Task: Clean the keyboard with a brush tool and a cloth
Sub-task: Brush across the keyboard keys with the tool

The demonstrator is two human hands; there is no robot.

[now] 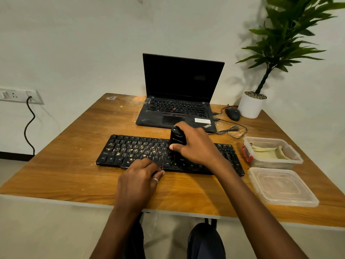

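1. Keyboard [130,149]: lies flat on the wooden table [65,165], in front of an open laptop [179,101]. It is a black, rigid plastic slab with low keys. Tan crumbs [149,148] litter the left and centre rows.
2. Handling, judged: the keyboard looks light and liable to slide on the smooth tabletop, so it is best braced at its near rim. The keys give under pressure, so light strokes are advised.
3. Left hand [138,176]: fingers curl over the keyboard's near edge with the thumb against the front rim, steadying it.
4. Brush tool [178,140]: a black, blocky, hard-shelled body held upright over the middle keys. Its bristles are hidden.
5. Right hand [196,144]: wraps round the tool's body, thumb low on its front face. This grip looks secure.
6. Cloth [268,152]: pale, soft and folded, lying in a clear plastic container [295,159] to the right of the keyboard. It is not yet in use.
7. The container's lid [281,186] lies just nearer on the table.
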